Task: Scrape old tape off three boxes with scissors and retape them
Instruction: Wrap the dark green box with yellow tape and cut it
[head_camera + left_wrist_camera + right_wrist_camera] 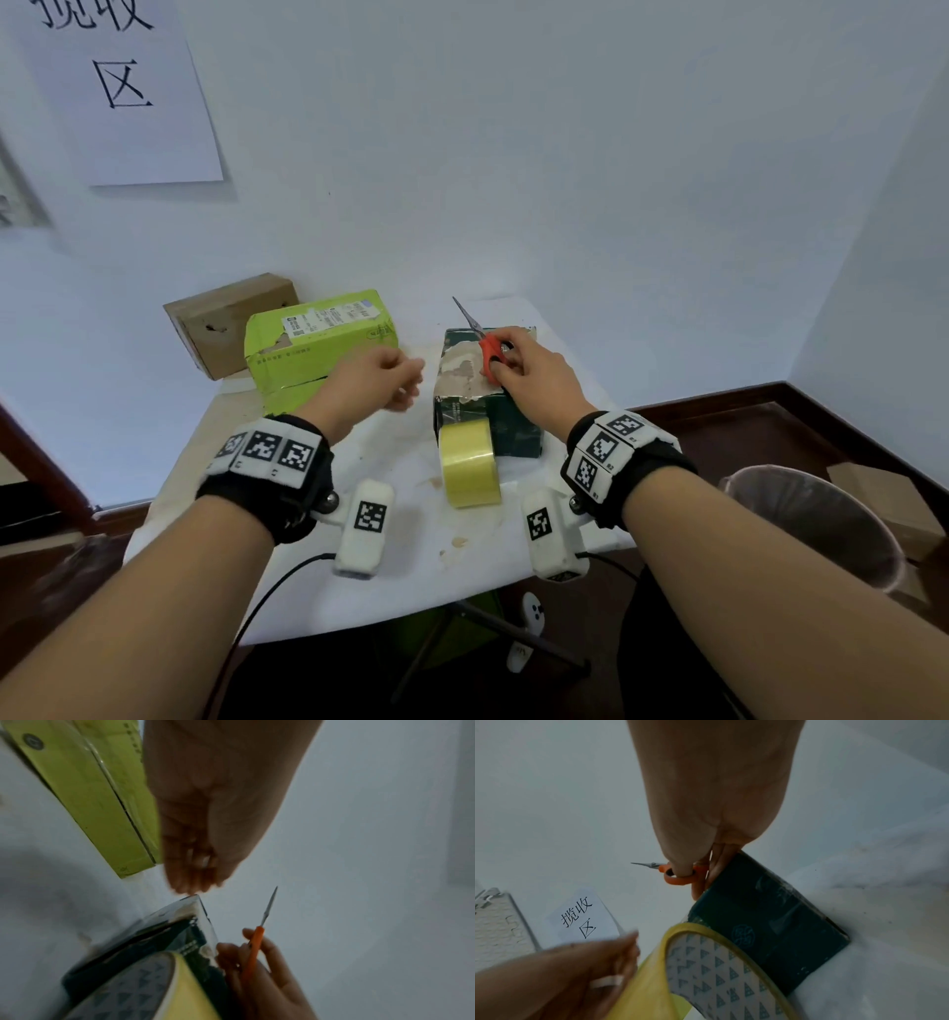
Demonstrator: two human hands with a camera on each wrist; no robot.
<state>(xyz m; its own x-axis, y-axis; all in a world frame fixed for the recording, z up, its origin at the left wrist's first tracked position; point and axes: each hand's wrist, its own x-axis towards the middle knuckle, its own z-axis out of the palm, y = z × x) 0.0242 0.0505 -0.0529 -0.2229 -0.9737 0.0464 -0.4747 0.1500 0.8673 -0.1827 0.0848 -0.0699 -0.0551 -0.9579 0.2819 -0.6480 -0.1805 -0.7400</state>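
Observation:
Three boxes stand on the white-covered table (390,555): a brown cardboard box (231,324) at the back left, a lime green box (318,344) beside it, and a dark green box (513,426) with torn pale patches on top. A yellow tape roll (470,462) leans on the dark box's front. My right hand (506,362) grips orange-handled scissors (490,349) over the dark box, thumb through a ring (680,880), blades together and pointing away. My left hand (408,380) hovers between the two green boxes, blurred, fingers curled round what looks like a pale scrap of tape (605,981).
A waste bin (816,524) with a liner stands on the floor to the right of the table. The wall rises right behind the boxes, with a paper sign (123,87) at the upper left. Small scraps lie on the table near the tape roll.

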